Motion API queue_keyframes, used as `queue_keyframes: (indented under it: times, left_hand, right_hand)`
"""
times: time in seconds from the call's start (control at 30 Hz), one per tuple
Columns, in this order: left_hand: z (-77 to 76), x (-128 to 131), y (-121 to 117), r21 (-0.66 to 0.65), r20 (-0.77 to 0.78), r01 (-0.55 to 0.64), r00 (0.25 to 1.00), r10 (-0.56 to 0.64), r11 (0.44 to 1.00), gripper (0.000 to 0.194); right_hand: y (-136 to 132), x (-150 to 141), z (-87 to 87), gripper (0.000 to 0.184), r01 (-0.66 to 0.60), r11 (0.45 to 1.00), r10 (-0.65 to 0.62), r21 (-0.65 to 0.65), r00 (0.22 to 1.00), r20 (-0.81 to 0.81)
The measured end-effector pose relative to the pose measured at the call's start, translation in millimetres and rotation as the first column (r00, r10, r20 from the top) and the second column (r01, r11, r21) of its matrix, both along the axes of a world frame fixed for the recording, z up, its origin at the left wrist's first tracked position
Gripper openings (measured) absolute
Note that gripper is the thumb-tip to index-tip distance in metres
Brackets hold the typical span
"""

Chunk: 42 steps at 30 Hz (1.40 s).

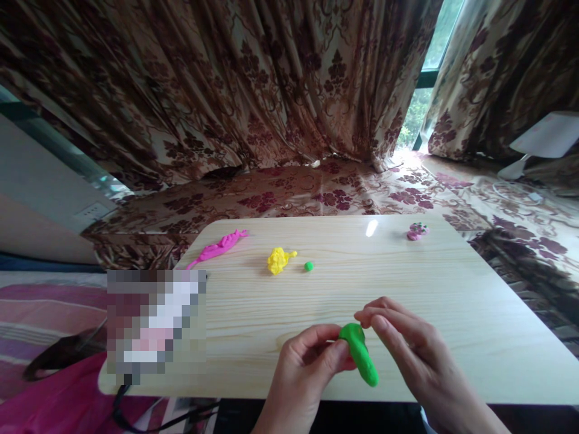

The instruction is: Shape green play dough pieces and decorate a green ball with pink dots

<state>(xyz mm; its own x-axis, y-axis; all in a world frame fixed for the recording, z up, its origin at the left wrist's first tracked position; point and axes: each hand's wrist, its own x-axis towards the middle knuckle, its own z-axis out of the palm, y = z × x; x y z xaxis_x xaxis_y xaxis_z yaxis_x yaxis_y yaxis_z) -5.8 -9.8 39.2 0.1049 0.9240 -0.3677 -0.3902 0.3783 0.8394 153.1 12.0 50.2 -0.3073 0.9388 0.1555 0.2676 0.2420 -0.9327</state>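
Observation:
A roll of bright green modelling clay [360, 352] is held just above the near edge of the light wooden table [452, 289]. My left hand [303, 371] pinches its upper part between thumb and fingers. My right hand [407, 343] has its fingers bent together, with the fingertips touching the top end of the roll. A tiny green clay ball [308, 266], a yellow clay lump [279, 260] and a long pink clay strip [219, 246] lie farther back on the table. A small pink clay piece with green dots [417, 231] sits at the far right.
A blurred patch [156, 325] covers the table's near left corner, with a dark cable [131, 416] hanging below it. Patterned brown curtains [253, 90] hang behind and spread over the ledge. A white lamp [543, 141] stands at far right. Pink fabric [58, 398] lies at lower left.

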Motion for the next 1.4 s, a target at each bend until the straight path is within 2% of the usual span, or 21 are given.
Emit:
queue_keyframes:
  times: [0.1, 0.2, 0.33, 0.43, 0.53, 0.63, 0.87, 1.03, 1.17, 1.3, 1.4]
  left_hand:
    - [1.9, 1, 0, 0.015, 0.035, 0.004, 0.999, -0.005, 1.000, 0.023]
    - [4.1, 1, 0, 0.017, 0.036, 0.000, 0.999, 0.000, 1.000, 0.019]
    - [3.9, 0, 1, -0.037, 0.098, 0.002, 0.995, 0.002, 0.999, 0.017]
    - [1.6, -1, 1, -0.080, 0.208, 0.042, 0.978, -0.024, 0.996, 0.022]
    - [0.3, -2, 1, -0.083, 0.254, 0.060, 0.967, -0.038, 0.995, 0.024]
    - [-0.3, -3, 0, -0.118, 0.276, 0.073, 0.960, -0.038, 0.990, 0.022]
    - [-3.0, -3, -1, -0.139, 0.290, 0.071, 0.957, -0.028, 0.988, 0.020]
    - [2.8, -2, -1, -0.145, 0.314, 0.038, 0.949, 0.010, 0.989, 0.022]
    - [7.6, -2, 1, -0.121, 0.286, 0.031, 0.958, 0.005, 0.992, 0.021]
    - [7.3, -4, 1, -0.082, 0.227, 0.063, 0.973, -0.043, 0.995, 0.023]
    - [5.6, -4, 0, -0.049, 0.200, 0.046, 0.979, -0.035, 0.998, 0.021]
  right_hand:
    - [-1, -2, -0.7, 0.011, -0.027, 1.000, 0.027, -0.009, 1.000, 0.015]
    - [-1, -3, -2.6, 0.010, -0.006, 0.998, 0.005, 0.056, 1.000, 0.025]
    - [-1, -1, -3.9, 0.017, 0.036, 0.995, -0.039, 0.095, 0.999, 0.030]
    - [-3, 1, -1.8, 0.028, 0.038, 0.998, -0.040, 0.040, 0.999, 0.032]
    - [-5, 1, 2.1, 0.028, -0.062, 0.997, 0.062, -0.034, 0.998, -0.017]
    - [-6, 0, 5.8, 0.028, -0.110, 0.992, 0.104, -0.060, 0.991, -0.084]
    - [-6, 2, 7.3, 0.032, -0.102, 0.987, 0.094, -0.121, 0.993, -0.074]
    - [-6, 5, -0.5, 0.025, 0.036, 0.994, -0.044, -0.104, 0.997, -0.070]
    - [-3, 3, 0.3, 0.014, -0.043, 0.992, 0.037, -0.118, 0.998, -0.053]
    - [-1, 1, 4.8, 0.012, -0.035, 0.994, 0.031, -0.104, 0.999, -0.033]
    - [-1, 0, 6.5, 0.009, -0.058, 0.995, 0.055, -0.084, 0.998, -0.033]
